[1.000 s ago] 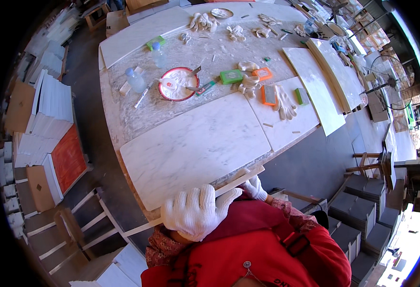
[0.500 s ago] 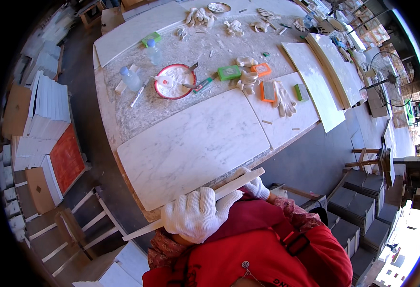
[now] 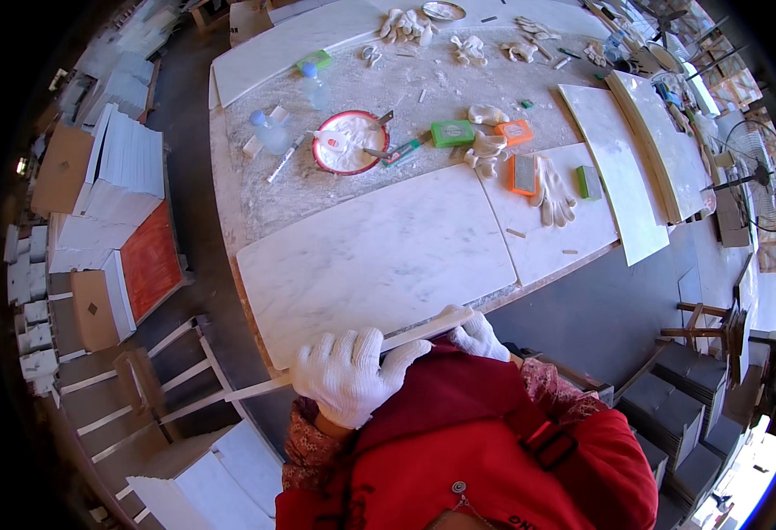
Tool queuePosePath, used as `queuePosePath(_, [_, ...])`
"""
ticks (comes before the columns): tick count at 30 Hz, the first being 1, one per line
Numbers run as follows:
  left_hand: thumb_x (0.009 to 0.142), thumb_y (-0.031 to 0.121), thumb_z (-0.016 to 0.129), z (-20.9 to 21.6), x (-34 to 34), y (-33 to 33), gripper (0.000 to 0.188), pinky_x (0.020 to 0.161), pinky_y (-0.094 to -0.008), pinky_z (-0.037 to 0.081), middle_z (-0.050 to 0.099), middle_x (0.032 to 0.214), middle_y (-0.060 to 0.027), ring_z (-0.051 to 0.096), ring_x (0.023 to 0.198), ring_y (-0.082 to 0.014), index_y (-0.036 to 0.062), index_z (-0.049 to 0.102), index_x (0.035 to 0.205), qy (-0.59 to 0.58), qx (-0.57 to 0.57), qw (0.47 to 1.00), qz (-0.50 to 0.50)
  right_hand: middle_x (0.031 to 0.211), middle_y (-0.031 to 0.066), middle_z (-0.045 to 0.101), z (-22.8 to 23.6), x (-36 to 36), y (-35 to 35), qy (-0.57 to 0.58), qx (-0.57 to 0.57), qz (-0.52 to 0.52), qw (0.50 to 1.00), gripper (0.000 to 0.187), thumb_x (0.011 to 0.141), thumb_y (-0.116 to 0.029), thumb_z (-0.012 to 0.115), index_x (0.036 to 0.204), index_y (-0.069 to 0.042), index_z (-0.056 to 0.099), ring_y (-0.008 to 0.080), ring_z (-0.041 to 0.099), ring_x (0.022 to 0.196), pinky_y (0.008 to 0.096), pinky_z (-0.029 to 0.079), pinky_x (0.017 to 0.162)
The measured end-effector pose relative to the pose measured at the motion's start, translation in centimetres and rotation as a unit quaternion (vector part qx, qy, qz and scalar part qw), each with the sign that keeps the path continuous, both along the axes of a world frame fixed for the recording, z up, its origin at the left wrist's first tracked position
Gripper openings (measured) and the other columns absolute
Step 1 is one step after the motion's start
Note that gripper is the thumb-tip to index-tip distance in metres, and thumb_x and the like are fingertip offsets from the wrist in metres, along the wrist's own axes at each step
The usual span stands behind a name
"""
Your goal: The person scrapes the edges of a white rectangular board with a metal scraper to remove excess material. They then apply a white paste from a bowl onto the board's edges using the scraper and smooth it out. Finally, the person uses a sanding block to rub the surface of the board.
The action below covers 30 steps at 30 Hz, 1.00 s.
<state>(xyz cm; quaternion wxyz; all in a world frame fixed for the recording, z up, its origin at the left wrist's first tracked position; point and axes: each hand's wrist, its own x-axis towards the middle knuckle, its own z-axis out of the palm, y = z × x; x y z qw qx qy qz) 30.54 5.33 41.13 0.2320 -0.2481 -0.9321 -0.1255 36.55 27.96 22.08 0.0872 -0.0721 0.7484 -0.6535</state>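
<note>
Both my hands wear white knit gloves. My left hand point(image 3: 344, 375) is wrapped round a long, narrow white strip point(image 3: 257, 389), its thumb lying along the upper side. Farther along, my right hand point(image 3: 476, 337) grips the same strip near its right end, with some fingers behind it. The strip runs slantwise across the front of my body, by the table's near edge, its left end sticking out past my left hand. Just beyond lies a grey-veined white marble slab point(image 3: 379, 256) on the dusty worktable point(image 3: 255, 194).
A red-rimmed bowl of white paste point(image 3: 351, 141) with spatulas stands beyond the slab, beside clear bottles point(image 3: 273, 134). Green point(image 3: 452, 133) and orange point(image 3: 522, 174) blocks lie near loose gloves point(image 3: 554, 196). Stacked panels point(image 3: 657, 146) and a fan point(image 3: 754, 172) are at right; a wooden rack point(image 3: 171, 380) stands left.
The strip has turned slightly in my hands and shows a narrower face. My grip stays on it, while the whole view has shifted, so the table appears farther right.
</note>
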Motion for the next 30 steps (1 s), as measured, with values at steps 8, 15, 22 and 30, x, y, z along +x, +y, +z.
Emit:
queuePosePath(8, [0.076, 0.068, 0.071, -1.1, 0.0, -0.4, 0.064, 0.045, -0.0348, 0.02, 0.028, 0.048, 0.0025, 0.033, 0.042, -0.0176, 0.0191, 0.037, 0.054, 0.049, 0.018, 0.999, 0.013, 0.092, 0.0195, 0.065, -0.1, -0.2, 0.0, -0.018, 0.009, 0.027, 0.999, 0.045, 0.091, -0.043, 0.058, 0.11, -0.003, 0.062, 0.0395, 0.064, 0.087, 0.0432, 0.05, 0.076])
queuePosePath(15, [0.078, 0.07, 0.068, -0.8, 0.3, -0.2, 0.064, 0.045, -0.0343, 0.019, 0.027, 0.049, 0.0029, 0.031, 0.042, -0.0166, 0.0196, 0.036, 0.055, 0.051, 0.004, 0.999, 0.017, 0.093, 0.0189, 0.066, -0.4, 0.1, 0.1, -0.007, 0.013, 0.027, 1.0, 0.045, 0.091, -0.044, 0.059, 0.11, -0.003, 0.063, 0.0383, 0.065, 0.088, 0.0431, 0.05, 0.076])
queuePosePath(22, [0.081, 0.07, 0.066, -1.1, 0.3, 0.0, 0.063, 0.044, -0.0337, 0.019, 0.027, 0.049, 0.0034, 0.031, 0.041, -0.0161, 0.0196, 0.037, 0.055, 0.069, 0.008, 0.998, 0.003, 0.083, 0.0119, 0.066, -0.7, -0.1, -0.3, -0.059, -0.118, 0.024, 0.991, 0.034, 0.088, -0.03, 0.059, 0.105, -0.001, 0.063, 0.023, 0.066, 0.077, 0.0367, 0.05, 0.071])
queuePosePath(30, [0.085, 0.077, 0.053, -2.1, 1.5, -1.6, 0.062, 0.066, -0.0361, 0.041, 0.058, 0.081, -0.0008, 0.057, 0.074, -0.0213, 0.0157, 0.058, 0.079, 0.162, -0.049, 0.983, 0.067, 0.078, 0.0005, 0.063, -2.4, 1.1, -2.0, -0.073, -0.216, -0.133, 0.965, 0.02, 0.085, -0.016, 0.059, 0.09, 0.001, 0.068, 0.0107, 0.055, 0.069, 0.0269, 0.044, 0.062])
